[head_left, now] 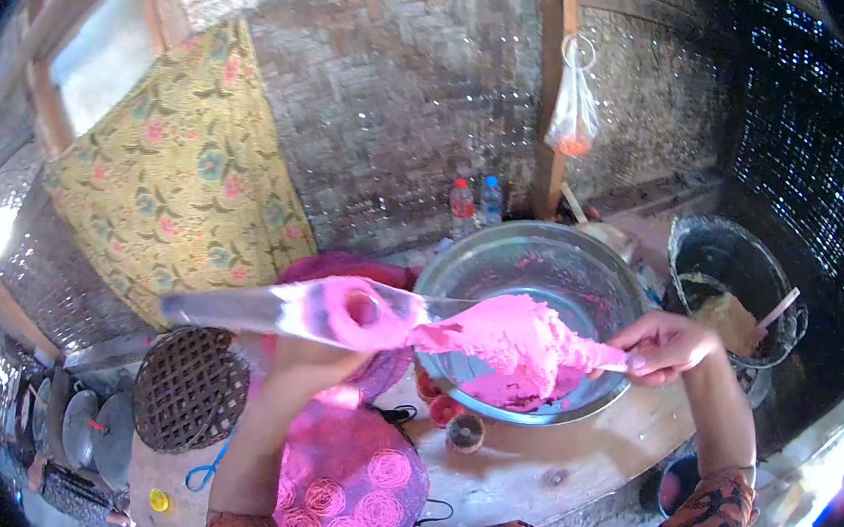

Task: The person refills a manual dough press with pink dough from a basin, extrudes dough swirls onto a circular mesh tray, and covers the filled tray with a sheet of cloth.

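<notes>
My left hand (309, 366) is closed around a long, shiny tube (236, 315) whose round mouth is smeared with pink dough. The tube partly hides those fingers. My right hand (665, 345) grips the handle end of a spatula (610, 365) heaped with soft pink dough (519, 335). The spatula's far end reaches close to the tube's mouth; whether they touch I cannot tell. Under the dough stands a wide metal basin (540, 235) with pink dough smeared inside. Below my left hand, a round pink tray (342, 436) carries several coiled nests of pink strands (390, 467).
A small cup (465, 433) stands by the basin on the wooden table (571, 471). At left lies a dark woven basket (192, 389); at right is a black bucket (731, 236). Two bottles (462, 205) stand by the wall, and a plastic bag (573, 120) hangs from a post.
</notes>
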### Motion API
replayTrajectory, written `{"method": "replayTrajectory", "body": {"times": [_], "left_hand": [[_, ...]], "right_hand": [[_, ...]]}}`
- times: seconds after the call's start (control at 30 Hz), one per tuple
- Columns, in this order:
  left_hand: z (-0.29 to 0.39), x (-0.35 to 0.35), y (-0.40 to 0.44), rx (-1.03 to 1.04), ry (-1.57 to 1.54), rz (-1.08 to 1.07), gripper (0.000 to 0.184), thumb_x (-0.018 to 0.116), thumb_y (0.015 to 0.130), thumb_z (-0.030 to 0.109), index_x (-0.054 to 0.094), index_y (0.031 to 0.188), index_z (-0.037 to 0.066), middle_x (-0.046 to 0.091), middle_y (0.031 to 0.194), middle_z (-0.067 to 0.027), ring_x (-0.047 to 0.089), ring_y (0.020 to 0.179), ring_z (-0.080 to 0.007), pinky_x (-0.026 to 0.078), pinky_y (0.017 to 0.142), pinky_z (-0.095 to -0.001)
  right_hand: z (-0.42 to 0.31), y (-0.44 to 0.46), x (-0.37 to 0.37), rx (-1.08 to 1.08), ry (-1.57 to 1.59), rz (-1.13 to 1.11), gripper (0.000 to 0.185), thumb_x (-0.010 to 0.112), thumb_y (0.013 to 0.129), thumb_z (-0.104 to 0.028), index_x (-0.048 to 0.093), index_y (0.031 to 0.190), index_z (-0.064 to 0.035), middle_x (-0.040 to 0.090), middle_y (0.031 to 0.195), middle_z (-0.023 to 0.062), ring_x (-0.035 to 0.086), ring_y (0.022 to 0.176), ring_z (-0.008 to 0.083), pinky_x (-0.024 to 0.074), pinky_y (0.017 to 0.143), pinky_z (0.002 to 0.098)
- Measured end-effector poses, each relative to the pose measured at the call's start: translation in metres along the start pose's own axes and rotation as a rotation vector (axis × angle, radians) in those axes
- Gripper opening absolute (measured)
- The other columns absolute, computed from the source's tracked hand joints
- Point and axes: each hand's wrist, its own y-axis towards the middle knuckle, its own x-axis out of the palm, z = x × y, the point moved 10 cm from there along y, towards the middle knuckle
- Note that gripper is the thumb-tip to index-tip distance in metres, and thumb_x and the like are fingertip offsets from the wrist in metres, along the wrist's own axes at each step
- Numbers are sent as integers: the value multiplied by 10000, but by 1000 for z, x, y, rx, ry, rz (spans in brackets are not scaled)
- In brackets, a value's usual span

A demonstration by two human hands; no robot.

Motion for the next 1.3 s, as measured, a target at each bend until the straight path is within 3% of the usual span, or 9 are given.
{"method": "replayTrajectory", "body": {"times": [0.33,0.4,0.53,0.67,0.8,0.93,1.0,1.07,1.3], "left_hand": [[20,2,-35,209,495,-19,399,682,623,306,536,916,79,575,857,-94,588,707,-273,492,602,-369],[19,-4,-33,64,389,-25,411,686,619,317,550,913,64,583,858,-100,598,734,-280,499,619,-380],[-8,17,-32,158,354,96,372,686,640,326,567,895,81,574,814,-95,596,716,-288,491,599,-396],[12,-28,-17,57,441,148,281,633,712,309,569,886,97,528,738,-88,579,678,-291,458,568,-426],[21,-60,-16,200,491,305,265,607,728,313,562,872,95,513,734,-87,572,690,-289,452,577,-410],[51,-40,-18,298,417,272,283,629,678,326,563,840,104,535,787,-63,565,720,-261,446,616,-384],[51,-16,-13,245,389,111,294,652,658,312,574,849,103,558,806,-57,578,722,-253,459,618,-383],[67,2,-13,254,266,47,274,653,671,306,580,837,102,571,770,-51,597,708,-257,479,602,-392],[-8,49,-18,141,156,-54,223,619,779,357,601,866,152,614,779,-80,614,776,-293,478,641,-412]], "right_hand": [[0,60,41,244,30,1,325,522,907,-175,547,1214,-71,428,521,-12,388,396,91,315,376,243],[-107,40,59,-455,-1608,656,245,558,845,-170,624,1071,-101,579,590,114,575,489,253,447,458,374],[-142,35,78,-196,-1613,635,132,569,785,-140,638,878,-76,618,720,190,617,710,351,485,605,452],[-133,47,42,-125,-1143,303,160,537,856,-156,632,929,-49,619,673,123,596,624,175,479,602,364],[-58,52,27,304,-193,65,248,519,941,-231,597,1068,-33,379,580,-64,295,446,10,236,369,183],[-49,68,42,303,-148,85,250,516,945,-253,594,1078,-57,330,578,-82,246,439,-6,175,349,162],[-52,76,54,290,-347,147,211,513,926,-176,597,1080,-58,373,547,-56,331,403,30,262,341,197],[-106,72,104,-416,-1862,502,243,544,841,-115,604,1073,-78,446,547,-5,473,426,110,384,382,271],[-95,34,121,-503,-2103,614,335,557,754,-127,589,1087,-117,521,654,23,578,570,185,473,516,316]]}}
